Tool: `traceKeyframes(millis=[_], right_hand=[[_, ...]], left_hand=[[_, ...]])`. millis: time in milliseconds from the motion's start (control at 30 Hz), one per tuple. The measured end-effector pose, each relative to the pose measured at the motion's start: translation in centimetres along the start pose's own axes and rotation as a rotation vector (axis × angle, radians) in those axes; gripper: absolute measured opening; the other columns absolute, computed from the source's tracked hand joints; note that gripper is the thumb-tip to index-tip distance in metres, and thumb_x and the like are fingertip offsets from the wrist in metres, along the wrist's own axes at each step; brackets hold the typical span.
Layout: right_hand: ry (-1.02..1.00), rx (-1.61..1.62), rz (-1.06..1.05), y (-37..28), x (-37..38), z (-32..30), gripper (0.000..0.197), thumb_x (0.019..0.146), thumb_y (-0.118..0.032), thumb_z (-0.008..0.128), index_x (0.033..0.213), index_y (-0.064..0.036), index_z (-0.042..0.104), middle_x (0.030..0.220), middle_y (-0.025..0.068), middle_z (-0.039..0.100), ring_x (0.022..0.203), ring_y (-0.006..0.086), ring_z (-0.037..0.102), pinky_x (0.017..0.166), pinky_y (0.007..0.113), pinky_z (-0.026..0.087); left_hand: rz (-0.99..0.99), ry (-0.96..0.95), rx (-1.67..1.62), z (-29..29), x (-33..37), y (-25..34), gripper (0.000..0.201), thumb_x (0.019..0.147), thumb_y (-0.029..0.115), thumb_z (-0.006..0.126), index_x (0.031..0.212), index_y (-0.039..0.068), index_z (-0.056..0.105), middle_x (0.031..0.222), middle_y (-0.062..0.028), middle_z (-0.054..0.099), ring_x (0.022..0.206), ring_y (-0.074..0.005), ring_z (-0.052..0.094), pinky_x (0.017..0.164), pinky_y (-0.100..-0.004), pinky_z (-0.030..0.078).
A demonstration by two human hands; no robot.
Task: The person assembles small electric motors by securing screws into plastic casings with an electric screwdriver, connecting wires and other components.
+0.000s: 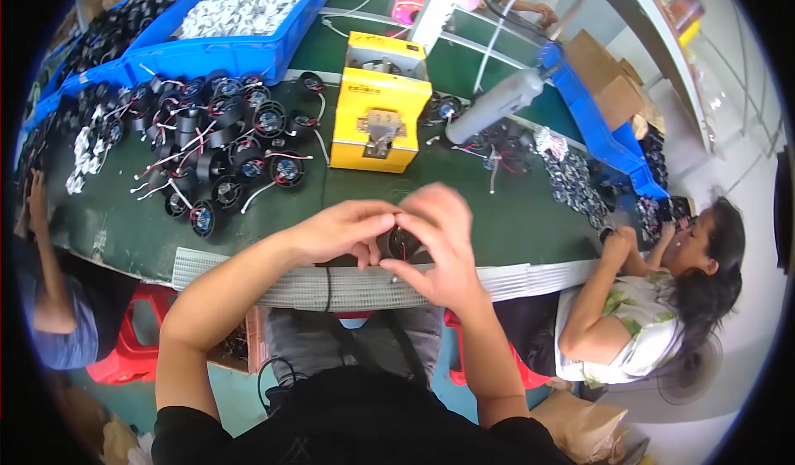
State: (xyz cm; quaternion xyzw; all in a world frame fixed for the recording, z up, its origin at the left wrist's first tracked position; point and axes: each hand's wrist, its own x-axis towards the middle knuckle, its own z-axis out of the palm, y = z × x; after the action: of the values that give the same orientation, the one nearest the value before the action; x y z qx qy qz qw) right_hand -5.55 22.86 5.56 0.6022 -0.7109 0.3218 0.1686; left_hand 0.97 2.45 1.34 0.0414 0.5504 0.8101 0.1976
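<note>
Over table edge (pixel 248 287), left hand (pixel 344 231) and right hand (pixel 443 245) pinch small black fan (pixel 400 241), fingers clamped round it. Risk: thin red wire snagging, fan slipping onto lap.

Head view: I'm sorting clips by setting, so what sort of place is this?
Probably an assembly workshop: a green workbench strewn with small round black fans with wires, blue plastic parts bins, and co-workers seated alongside.

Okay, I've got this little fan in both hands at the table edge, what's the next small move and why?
Probably turn the fan slightly so its face clears your fingers. Both the left hand and right hand cup it closely, hiding most of it; only a dark round part shows. Seeing it whole seems wise before doing anything else to it.
</note>
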Motion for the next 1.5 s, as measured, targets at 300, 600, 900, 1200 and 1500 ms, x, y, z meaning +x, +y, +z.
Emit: traceKeyframes(millis=[300,600,900,1200,1500], right_hand=[[0.568,0.827,0.806,0.6,-1.1,6.3,0.028,0.088,0.001,0.065,0.115,0.0023,0.055,0.106,0.0090,0.062,0.093,0.0140,0.060,0.084,0.027,0.049],[0.238,0.574,0.434,2.0,-1.0,4.7,0.017,0.092,-0.010,0.055,0.078,-0.0012,0.059,0.077,0.0065,0.057,0.078,0.0227,0.053,0.100,0.042,0.037],[0.052,0.110,0.342,1.2,1.0,4.7,0.008,0.085,-0.007,0.063,0.080,-0.0013,0.061,0.079,0.0104,0.054,0.081,0.0290,0.053,0.079,0.038,0.042],[0.229,0.134,0.481,0.5,0.3,6.3,0.012,0.081,-0.007,0.072,0.089,-0.0014,0.066,0.090,0.0092,0.053,0.072,0.0180,0.056,0.063,0.030,0.047],[0.276,-0.084,0.167,3.3,-0.9,3.5,0.030,0.073,-0.002,0.077,0.102,-0.0048,0.068,0.110,0.0135,0.058,0.091,0.0308,0.060,0.080,0.040,0.051]], left_hand=[[0.178,-0.021,-0.307,-1.3,-0.6,0.9,0.061,0.091,0.006,0.062,0.145,0.004,0.033,0.136,-0.0122,0.044,0.107,-0.0259,0.062,0.094,-0.0414,0.054],[0.144,0.038,-0.405,-1.9,-0.7,0.3,0.028,0.101,0.026,0.050,0.122,0.008,0.048,0.112,-0.0058,0.058,0.107,-0.0187,0.061,0.091,-0.0449,0.055],[0.062,0.169,-0.394,-2.1,-0.6,0.1,0.029,0.101,0.022,0.046,0.125,0.007,0.048,0.107,-0.0110,0.063,0.099,-0.0249,0.066,0.083,-0.0450,0.058],[0.060,0.119,-0.450,-1.3,-0.4,0.1,0.037,0.100,0.017,0.050,0.134,0.004,0.051,0.118,-0.0105,0.062,0.108,-0.0221,0.063,0.097,-0.0461,0.052],[0.155,0.239,-0.582,-1.5,-0.4,-0.1,0.032,0.100,0.019,0.050,0.128,0.004,0.055,0.118,-0.0121,0.063,0.105,-0.0265,0.064,0.095,-0.0532,0.052]])
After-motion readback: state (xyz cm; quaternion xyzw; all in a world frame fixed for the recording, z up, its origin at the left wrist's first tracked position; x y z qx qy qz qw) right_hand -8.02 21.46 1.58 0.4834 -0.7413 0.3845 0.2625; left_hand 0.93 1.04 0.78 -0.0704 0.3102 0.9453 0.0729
